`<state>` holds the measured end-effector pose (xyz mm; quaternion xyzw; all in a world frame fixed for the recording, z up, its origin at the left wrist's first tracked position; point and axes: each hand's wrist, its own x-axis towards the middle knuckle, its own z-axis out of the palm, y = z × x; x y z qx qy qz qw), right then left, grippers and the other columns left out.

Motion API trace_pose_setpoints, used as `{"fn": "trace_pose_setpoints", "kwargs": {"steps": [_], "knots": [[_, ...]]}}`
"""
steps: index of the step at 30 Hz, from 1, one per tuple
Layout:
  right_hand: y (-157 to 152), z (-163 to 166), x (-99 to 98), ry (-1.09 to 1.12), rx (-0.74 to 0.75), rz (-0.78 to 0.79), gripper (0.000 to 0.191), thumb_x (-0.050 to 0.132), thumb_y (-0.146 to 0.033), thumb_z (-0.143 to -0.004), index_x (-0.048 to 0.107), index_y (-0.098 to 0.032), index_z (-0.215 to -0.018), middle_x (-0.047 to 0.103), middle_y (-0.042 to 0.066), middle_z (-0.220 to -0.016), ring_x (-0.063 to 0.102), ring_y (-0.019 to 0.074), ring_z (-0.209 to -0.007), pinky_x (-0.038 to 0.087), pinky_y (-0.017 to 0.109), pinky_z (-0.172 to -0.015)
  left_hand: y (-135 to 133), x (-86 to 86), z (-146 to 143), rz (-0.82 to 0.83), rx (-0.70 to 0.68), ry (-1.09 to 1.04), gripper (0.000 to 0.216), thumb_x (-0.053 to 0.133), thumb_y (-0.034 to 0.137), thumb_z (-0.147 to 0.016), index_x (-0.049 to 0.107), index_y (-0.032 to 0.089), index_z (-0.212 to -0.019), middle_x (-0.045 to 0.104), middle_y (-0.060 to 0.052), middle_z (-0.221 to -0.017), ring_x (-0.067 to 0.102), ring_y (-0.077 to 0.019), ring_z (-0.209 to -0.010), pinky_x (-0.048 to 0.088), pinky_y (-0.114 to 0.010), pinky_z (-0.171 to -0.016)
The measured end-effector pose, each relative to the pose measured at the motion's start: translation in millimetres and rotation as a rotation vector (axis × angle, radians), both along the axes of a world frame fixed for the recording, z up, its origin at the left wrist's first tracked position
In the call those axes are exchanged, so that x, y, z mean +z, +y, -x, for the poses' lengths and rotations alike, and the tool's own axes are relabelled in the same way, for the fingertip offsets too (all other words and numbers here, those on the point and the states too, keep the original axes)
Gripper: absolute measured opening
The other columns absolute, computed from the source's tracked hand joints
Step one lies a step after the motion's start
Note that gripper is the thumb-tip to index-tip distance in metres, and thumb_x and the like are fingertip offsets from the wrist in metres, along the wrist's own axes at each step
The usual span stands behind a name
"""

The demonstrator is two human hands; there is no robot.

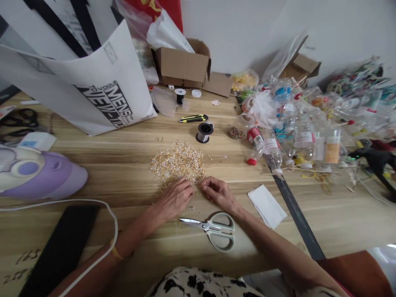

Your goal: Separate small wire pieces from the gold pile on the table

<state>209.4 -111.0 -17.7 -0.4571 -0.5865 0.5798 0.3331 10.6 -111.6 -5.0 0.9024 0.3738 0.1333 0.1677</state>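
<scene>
A loose pile of small gold and silvery bead-like pieces (177, 160) lies on the wooden table in front of me. My left hand (177, 196) rests at the pile's near edge, back upward, with fingers curled and closed; their tips are hidden. To its right, my right hand (220, 194) has thumb and forefinger pinched together beside the pile. Anything between those fingertips is too small to name. Just below the hands lies a short strand of tiny pieces (193, 209). Scissors with pale handles (220, 231) lie closer to me, blades pointing left.
Behind the pile are a wire spool (204, 133), a yellow-black utility knife (193, 119) and a black thread spool (180, 97). Plastic bottles (305, 142) crowd the right. A folded white paper (266, 205), a phone (60, 251) and a white cable (115, 218) flank my arms.
</scene>
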Motion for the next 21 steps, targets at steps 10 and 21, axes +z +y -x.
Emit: {"fn": "trace_pose_setpoints", "kwargs": {"steps": [10,21], "knots": [[-2.2,-4.0,-2.3,-0.124,0.064,-0.104,0.034,0.045,-0.045,-0.093,0.057,-0.014,-0.083,0.048,-0.003,-0.061,0.043,0.0084,-0.052,0.035,0.019,-0.048,3.1,-6.9,-2.3,0.029,0.074,-0.181,0.021,0.053,0.002,-0.081,0.057,0.015,-0.064,0.058,-0.002,-0.068,0.052,-0.0148,-0.070,0.042,-0.026,-0.067],[-3.1,0.0,3.6,-0.596,0.287,-0.694,0.019,0.042,-0.013,-0.093,0.057,-0.016,-0.106,0.055,0.008,-0.100,0.057,0.0134,-0.079,0.046,0.024,-0.067,4.9,-5.2,-2.3,0.040,0.096,-0.194,0.019,0.051,0.003,-0.081,0.055,0.016,-0.068,0.057,-0.002,-0.070,0.053,-0.0153,-0.071,0.042,-0.027,-0.067]]}}
